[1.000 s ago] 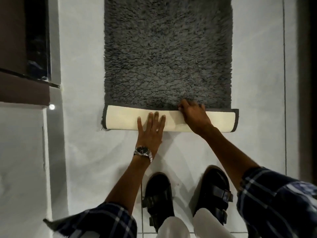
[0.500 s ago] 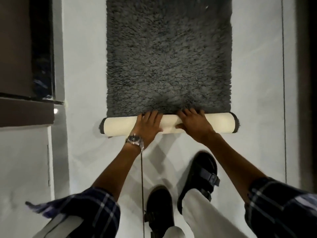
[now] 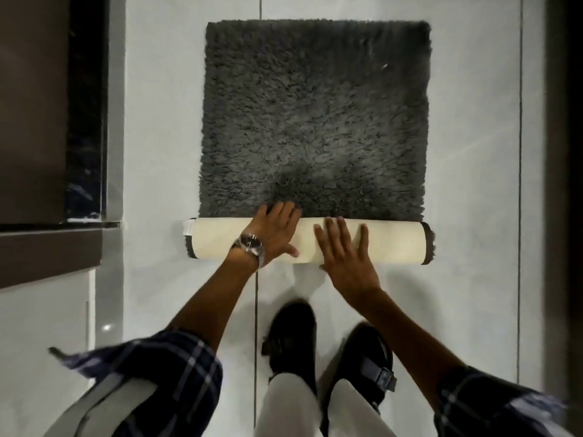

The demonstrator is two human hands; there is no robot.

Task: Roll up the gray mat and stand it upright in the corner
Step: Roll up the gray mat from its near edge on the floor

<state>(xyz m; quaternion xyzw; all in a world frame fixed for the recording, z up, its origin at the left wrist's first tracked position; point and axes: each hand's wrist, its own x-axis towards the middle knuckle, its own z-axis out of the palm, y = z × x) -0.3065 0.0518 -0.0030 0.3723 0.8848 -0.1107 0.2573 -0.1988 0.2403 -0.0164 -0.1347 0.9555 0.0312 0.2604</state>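
A shaggy gray mat (image 3: 315, 121) lies flat on the pale tiled floor, its near end wound into a cream-backed roll (image 3: 397, 242) that runs left to right. My left hand (image 3: 276, 233), with a wristwatch, rests over the middle of the roll, fingers reaching onto the gray pile. My right hand (image 3: 344, 255) lies flat on the roll just to the right, fingers spread. Neither hand closes around the roll. The mat's far edge shows near the top of the view.
A dark wall or door frame (image 3: 85, 121) with a ledge stands at the left. A dark vertical edge (image 3: 564, 184) runs down the right side. My two black shoes (image 3: 293, 335) stand on the tiles just behind the roll.
The roll has grown thicker and moved forward along the mat. My right hand went from gripping the roll's top to lying flat on it. My feet stepped forward.
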